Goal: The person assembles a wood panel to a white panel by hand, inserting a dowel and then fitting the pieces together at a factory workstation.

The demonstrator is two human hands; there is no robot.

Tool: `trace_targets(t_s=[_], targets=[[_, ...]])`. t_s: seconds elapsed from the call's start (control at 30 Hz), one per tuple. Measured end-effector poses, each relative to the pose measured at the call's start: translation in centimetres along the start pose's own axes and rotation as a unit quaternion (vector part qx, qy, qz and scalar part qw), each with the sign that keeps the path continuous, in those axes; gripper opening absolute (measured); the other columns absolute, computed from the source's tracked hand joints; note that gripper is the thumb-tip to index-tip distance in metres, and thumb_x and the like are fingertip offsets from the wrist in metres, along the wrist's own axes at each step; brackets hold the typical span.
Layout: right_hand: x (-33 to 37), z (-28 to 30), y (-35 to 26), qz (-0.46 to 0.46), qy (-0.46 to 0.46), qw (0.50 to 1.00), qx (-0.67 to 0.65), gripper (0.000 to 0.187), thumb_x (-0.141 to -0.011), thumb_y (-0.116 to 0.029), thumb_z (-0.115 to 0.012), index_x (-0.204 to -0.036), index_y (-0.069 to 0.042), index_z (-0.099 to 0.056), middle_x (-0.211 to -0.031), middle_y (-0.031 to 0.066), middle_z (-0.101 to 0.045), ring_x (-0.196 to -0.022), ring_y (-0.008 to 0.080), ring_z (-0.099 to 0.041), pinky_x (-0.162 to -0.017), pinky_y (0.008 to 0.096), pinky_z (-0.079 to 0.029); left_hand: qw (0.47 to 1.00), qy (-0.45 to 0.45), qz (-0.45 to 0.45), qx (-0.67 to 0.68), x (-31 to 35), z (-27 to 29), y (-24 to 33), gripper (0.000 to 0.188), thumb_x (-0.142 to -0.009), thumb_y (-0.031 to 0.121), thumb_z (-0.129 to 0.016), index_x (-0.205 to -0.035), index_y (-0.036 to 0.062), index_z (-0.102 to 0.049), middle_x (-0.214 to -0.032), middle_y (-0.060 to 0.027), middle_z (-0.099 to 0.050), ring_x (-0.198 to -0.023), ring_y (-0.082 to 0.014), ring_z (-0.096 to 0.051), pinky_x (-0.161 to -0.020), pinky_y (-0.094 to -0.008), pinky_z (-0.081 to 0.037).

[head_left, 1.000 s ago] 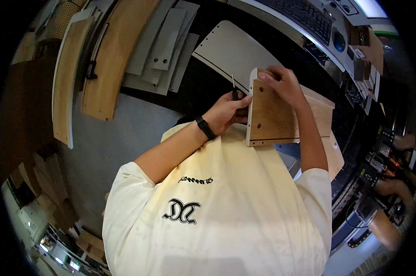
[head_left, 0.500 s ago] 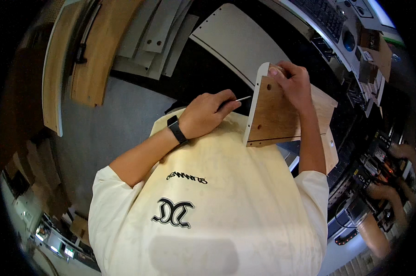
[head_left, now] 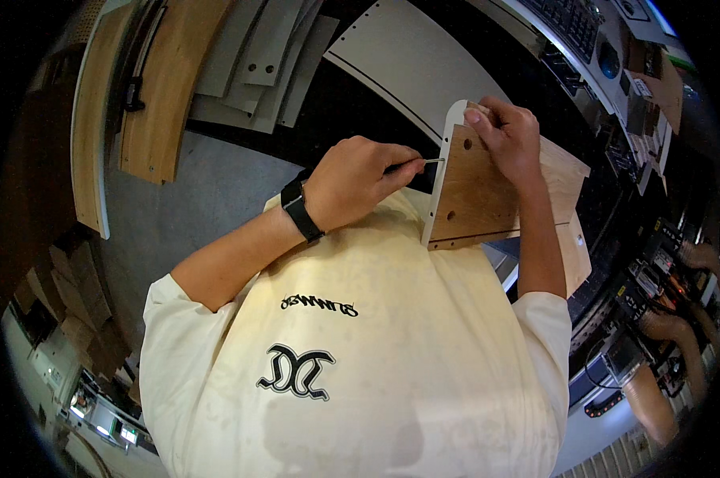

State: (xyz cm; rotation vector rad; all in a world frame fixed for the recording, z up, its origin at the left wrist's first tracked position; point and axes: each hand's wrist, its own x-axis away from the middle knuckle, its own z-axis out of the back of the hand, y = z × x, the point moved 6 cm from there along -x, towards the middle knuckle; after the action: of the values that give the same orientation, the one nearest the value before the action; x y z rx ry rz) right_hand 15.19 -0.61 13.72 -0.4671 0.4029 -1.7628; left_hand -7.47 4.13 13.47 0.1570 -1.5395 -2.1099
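In my left hand point(head_left: 360, 179) is a thin tool with a slim metal shaft point(head_left: 435, 160); the fingers hide its handle. The shaft's tip meets the white edge of a wooden panel point(head_left: 475, 195), close to a small hole in that edge. My right hand point(head_left: 510, 143) grips the panel at its rounded upper end, thumb on the wood face and fingers behind. Two larger holes show in the brown face, and a dark groove runs along its lower side. A second, lighter wooden board point(head_left: 563, 187) joins or lies behind it on the right; I cannot tell which.
Beyond the panel lies a large white board point(head_left: 411, 60) on a black surface. Several grey panels point(head_left: 256, 76) and long wooden boards point(head_left: 164, 103) are at the upper left. A desk with a keyboard point(head_left: 563, 24) is at the upper right, hoses and equipment point(head_left: 655, 334) below.
My left hand has moved right and slightly up, bringing the tool's tip from short of the panel to its edge. The right hand keeps its grip, nearly still.
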Motion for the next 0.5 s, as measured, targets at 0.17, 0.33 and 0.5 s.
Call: trace_targets(t_s=[0.17,0.33,0.5], targets=[[0.5,-0.2,0.5,0.013,0.054,0.998,-0.011,0.055,-0.085,-0.054,-0.078,-0.098,0.0,-0.079,-0.069,0.0153,-0.07,-0.057,0.0241,-0.066,-0.058,0.0348,-0.053,0.988,-0.03,0.023,0.152,-0.4,-1.0,-1.6,0.032,-0.105,0.026,-0.059,-0.107,-0.0011,-0.076,-0.088,-0.0108,-0.075,-0.077,-0.0132,-0.065,-0.069,-0.032,-0.052],[0.4,-0.1,0.9,-0.032,0.033,0.999,-0.016,0.055,-0.083,-0.052,-0.08,-0.101,-0.001,-0.08,-0.073,0.0163,-0.073,-0.063,0.0243,-0.07,-0.063,0.0358,-0.055,0.984,0.0,0.041,0.173,-0.1,-1.2,-1.7,0.033,-0.106,0.027,-0.059,-0.106,-0.0013,-0.075,-0.089,-0.0081,-0.074,-0.077,-0.0105,-0.06,-0.068,-0.0299,-0.049],[0.4,-0.2,0.6,-0.007,0.043,0.999,-0.022,0.054,-0.083,-0.052,-0.081,-0.098,0.0,-0.08,-0.072,0.0166,-0.073,-0.062,0.0242,-0.07,-0.062,0.0363,-0.055,0.991,0.019,0.032,0.13,-0.1,-0.8,-1.3,0.033,-0.104,0.028,-0.06,-0.105,-0.0012,-0.075,-0.08,-0.0103,-0.071,-0.07,-0.0108,-0.058,-0.064,-0.0304,-0.048]])
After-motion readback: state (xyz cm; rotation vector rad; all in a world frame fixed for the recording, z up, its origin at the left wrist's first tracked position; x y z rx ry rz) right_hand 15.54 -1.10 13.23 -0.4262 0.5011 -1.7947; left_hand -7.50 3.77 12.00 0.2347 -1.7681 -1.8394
